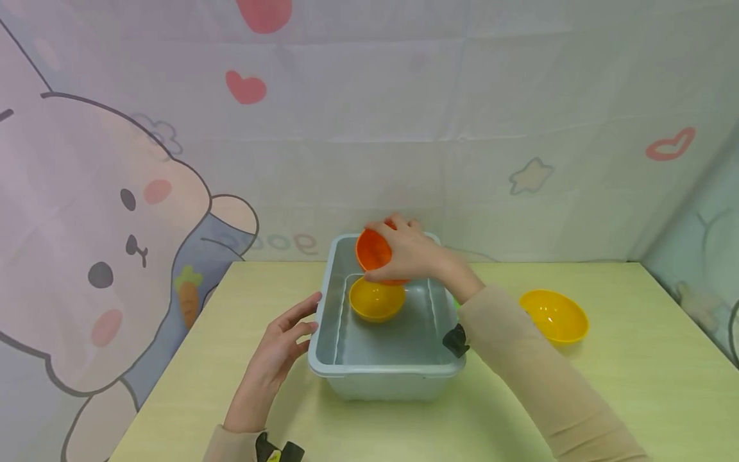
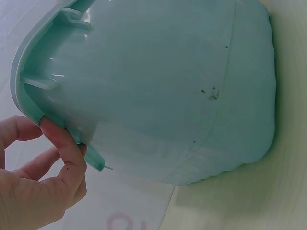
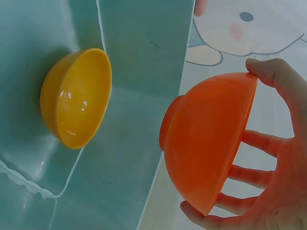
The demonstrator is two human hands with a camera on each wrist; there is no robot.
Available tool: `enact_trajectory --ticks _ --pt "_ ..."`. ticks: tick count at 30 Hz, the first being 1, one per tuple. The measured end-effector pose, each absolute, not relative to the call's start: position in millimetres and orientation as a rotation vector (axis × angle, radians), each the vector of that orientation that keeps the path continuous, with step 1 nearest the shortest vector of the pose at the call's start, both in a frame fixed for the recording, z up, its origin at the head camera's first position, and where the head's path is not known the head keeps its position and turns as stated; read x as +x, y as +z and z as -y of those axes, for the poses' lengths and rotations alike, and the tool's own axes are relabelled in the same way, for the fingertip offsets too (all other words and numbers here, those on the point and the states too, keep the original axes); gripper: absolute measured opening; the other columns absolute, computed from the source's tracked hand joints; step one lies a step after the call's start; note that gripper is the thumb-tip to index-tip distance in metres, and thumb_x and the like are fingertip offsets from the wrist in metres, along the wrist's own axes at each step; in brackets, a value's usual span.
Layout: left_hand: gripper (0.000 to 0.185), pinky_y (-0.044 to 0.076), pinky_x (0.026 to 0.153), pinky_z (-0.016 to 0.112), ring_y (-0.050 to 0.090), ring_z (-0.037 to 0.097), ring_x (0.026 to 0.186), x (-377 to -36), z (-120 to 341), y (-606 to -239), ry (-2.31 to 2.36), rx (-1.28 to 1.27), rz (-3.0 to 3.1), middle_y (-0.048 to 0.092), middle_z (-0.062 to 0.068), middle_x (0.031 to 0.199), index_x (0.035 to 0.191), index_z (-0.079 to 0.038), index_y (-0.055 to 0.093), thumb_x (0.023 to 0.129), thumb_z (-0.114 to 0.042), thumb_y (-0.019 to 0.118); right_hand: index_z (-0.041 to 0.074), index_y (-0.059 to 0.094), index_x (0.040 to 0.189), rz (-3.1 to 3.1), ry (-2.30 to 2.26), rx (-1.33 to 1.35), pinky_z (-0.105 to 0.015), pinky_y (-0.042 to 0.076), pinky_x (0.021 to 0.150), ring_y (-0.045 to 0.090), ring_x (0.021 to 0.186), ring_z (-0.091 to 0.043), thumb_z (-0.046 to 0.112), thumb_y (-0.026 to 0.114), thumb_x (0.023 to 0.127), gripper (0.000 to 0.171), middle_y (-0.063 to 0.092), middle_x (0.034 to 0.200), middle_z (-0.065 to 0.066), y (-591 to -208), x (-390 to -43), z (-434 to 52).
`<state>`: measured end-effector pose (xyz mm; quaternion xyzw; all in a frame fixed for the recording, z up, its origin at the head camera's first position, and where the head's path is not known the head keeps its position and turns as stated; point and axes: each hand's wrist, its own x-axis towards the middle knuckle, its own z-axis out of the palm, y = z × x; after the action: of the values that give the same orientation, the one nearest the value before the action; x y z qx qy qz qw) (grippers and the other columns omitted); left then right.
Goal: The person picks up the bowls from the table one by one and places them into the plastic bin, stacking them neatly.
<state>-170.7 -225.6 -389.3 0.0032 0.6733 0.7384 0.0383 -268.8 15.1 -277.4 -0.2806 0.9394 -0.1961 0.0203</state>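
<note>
Orange plastic marks the bowl point(image 1: 374, 251) held by the right hand point(image 1: 411, 251) above the far end of the tub point(image 1: 385, 371); the bowl is tilted on edge, its opening turned toward the palm. In the right wrist view the thumb sits on one side of the bowl rim point(image 3: 249, 84) and the fingers point(image 3: 261, 143) are spread across the opening, curling round the opposite rim, so the bowl point(image 3: 206, 139) is gripped rim to rim. The tub is pale blue-green, rectangular, and holds shallow clear water. Inside the tub, directly below the orange bowl, a yellow bowl point(image 1: 376, 299) stands upright in the water near the far wall; the two bowls appear close, and whether they touch cannot be told from the head view, while the right wrist view shows a clear gap between them. The left hand point(image 1: 281, 350) lies at the left side of the tub, fingers relaxed and slightly spread, fingertips against the rim; the left wrist view shows one fingertip point(image 2: 53, 129) touching the underside of the tub lip point(image 2: 29, 103), the others loosely bent and holding nothing. A second yellow bowl point(image 1: 554, 316) stands upright on the table point(image 1: 635, 385), well apart to the right of the tub. The right forearm crosses the tub's right rim and hides part of it. A cartoon backdrop point(image 1: 104, 244) hangs behind the tub.
</note>
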Motion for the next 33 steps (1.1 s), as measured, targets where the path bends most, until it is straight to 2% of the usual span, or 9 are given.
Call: enact_trajectory --ticks 6,20,28,33 --pt "0.054 0.050 0.086 0.027 0.057 0.010 0.102 -171 226 -389 2.265 0.005 -2.070 0.049 0.006 0.135 0.145 -0.006 0.043 0.091 -0.003 0.054 0.031 0.035 0.146 -2.914 -0.628 -0.838 -0.049 0.051 0.087 0.034 0.125 -0.033 0.052 0.070 0.075 0.082 0.032 0.147 -0.006 -282 -273 -11" --pt "0.053 0.050 0.087 0.029 0.054 0.014 0.109 -173 222 -388 2.252 0.001 -2.091 0.051 0.005 0.133 0.144 -0.007 0.044 0.091 -0.003 0.053 0.029 0.036 0.146 -2.883 -0.660 -0.815 -0.049 0.049 0.093 0.033 0.128 -0.033 0.052 0.071 0.074 0.083 0.034 0.145 -0.009 -298 -283 -6" --pt "0.054 0.051 0.086 0.029 0.055 0.013 0.108 -173 222 -388 2.261 -0.001 -2.084 0.051 0.006 0.132 0.143 -0.006 0.044 0.091 -0.002 0.053 0.025 0.036 0.146 -2.866 -0.692 -0.782 -0.049 0.049 0.092 0.033 0.127 -0.037 0.052 0.071 0.075 0.084 0.034 0.145 -0.011 -310 -289 -6" --pt "0.054 0.051 0.085 0.029 0.056 0.012 0.105 -172 221 -389 2.268 0.006 -2.067 0.052 0.004 0.129 0.144 -0.005 0.043 0.090 -0.001 0.053 0.027 0.034 0.147 -2.839 -0.710 -0.738 -0.048 0.049 0.093 0.032 0.129 -0.038 0.052 0.071 0.075 0.085 0.032 0.147 -0.012 -320 -295 -10"
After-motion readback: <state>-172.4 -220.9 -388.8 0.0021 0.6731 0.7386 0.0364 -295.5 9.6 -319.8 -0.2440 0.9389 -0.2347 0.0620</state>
